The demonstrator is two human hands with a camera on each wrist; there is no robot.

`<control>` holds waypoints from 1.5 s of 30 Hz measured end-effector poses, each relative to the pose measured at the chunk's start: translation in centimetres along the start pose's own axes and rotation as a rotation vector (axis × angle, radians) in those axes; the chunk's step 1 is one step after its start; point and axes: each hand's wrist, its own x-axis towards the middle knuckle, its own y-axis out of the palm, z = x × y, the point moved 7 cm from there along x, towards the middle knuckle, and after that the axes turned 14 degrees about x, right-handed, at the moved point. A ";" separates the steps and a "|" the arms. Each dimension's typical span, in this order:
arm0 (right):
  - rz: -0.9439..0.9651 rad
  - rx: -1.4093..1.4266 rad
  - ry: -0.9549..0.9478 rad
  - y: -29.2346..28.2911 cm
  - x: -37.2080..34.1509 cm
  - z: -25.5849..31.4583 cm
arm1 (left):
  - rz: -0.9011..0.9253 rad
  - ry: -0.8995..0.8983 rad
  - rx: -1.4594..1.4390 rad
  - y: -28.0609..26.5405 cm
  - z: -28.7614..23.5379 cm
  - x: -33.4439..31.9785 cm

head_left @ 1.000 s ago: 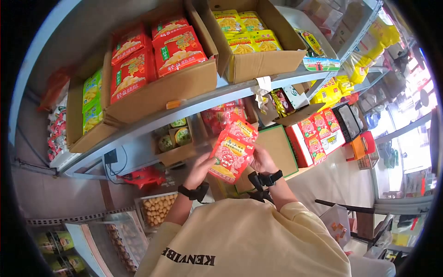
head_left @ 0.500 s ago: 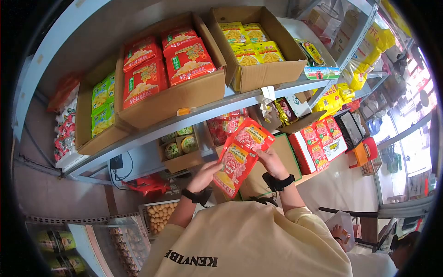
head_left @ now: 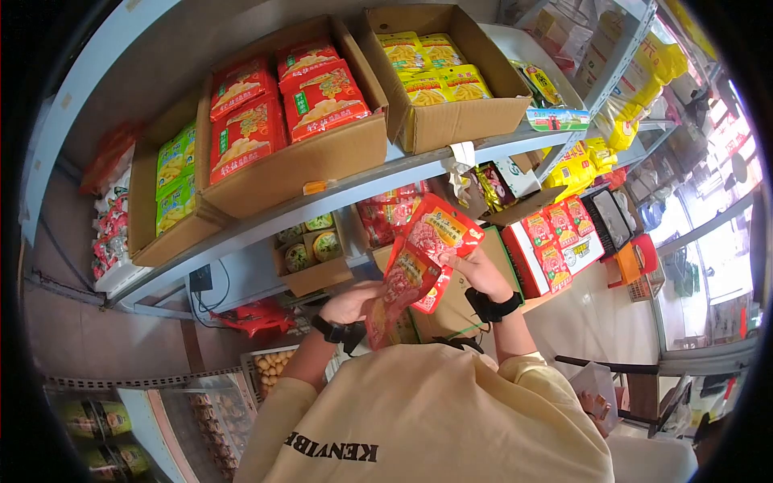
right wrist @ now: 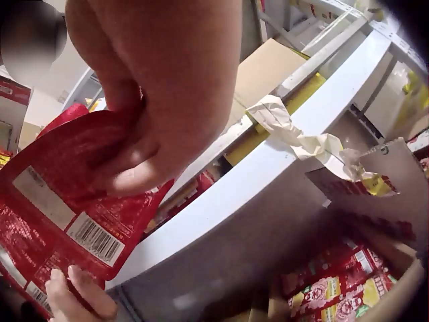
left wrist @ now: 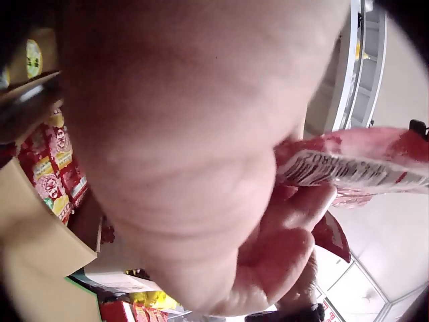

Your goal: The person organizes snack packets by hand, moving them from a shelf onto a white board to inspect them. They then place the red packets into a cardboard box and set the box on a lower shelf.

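Note:
Red printed packets are in both hands, in front of the chest. My left hand [head_left: 352,303] grips a packet [head_left: 403,278] that tilts away from the others; its barcoded edge [left wrist: 335,168] shows beside my curled fingers in the left wrist view. With thumb on the front, my right hand [head_left: 483,272] pinches an upright red packet [head_left: 439,229], and part of another red packet shows beneath it. The right wrist view shows a packet's dark red back [right wrist: 74,194] under my right fingers, with left fingertips [right wrist: 77,295] at its lower edge.
Open cartons of red packets [head_left: 298,165] and yellow packets [head_left: 463,125] stand on the upper shelf. Below are a carton of round tubs [head_left: 314,282], a carton of red packets [head_left: 378,225], and a red-and-white box [head_left: 523,278]. Eggs [head_left: 270,370] sit at lower left.
The packets, earlier held nearly flat and overlapping, have spread apart. My left hand has turned its packet to an angle and moved slightly left and down, exposing another packet's lower part.

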 end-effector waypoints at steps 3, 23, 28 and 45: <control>0.011 -0.007 0.038 0.0 -0.3 0.1 | -0.108 -0.029 -0.006 -0.6 0.0 -0.6; -0.271 0.062 0.097 -0.3 -0.9 -1.3 | 0.169 -0.046 -0.359 -1.2 0.6 -0.5; -0.321 0.277 0.224 1.0 -1.7 -1.1 | 0.126 0.002 -0.342 -0.7 0.3 0.1; -0.175 -0.089 0.194 2.4 -1.4 -0.8 | 0.067 0.047 -0.272 0.8 -0.6 0.3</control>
